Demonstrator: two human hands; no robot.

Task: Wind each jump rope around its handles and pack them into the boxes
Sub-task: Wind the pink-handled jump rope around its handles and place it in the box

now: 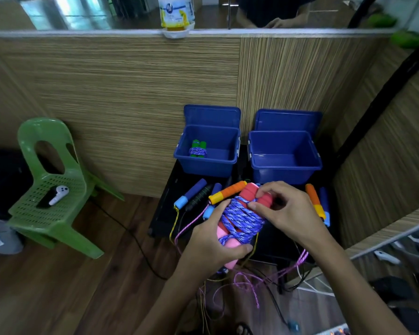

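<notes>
Left hand: fingers curled round the pink handles.
Right hand: fingertips pinching the blue rope wound on them.

Two boxes side by side against the wall: left box holds a wound rope; loose handles before them.

Both forearms reached in from six o'clock. The left hand curled in a grip — thumb lying across at its three o'clock. The right hand pinched with bent fingertips at nine o'clock.
</notes>
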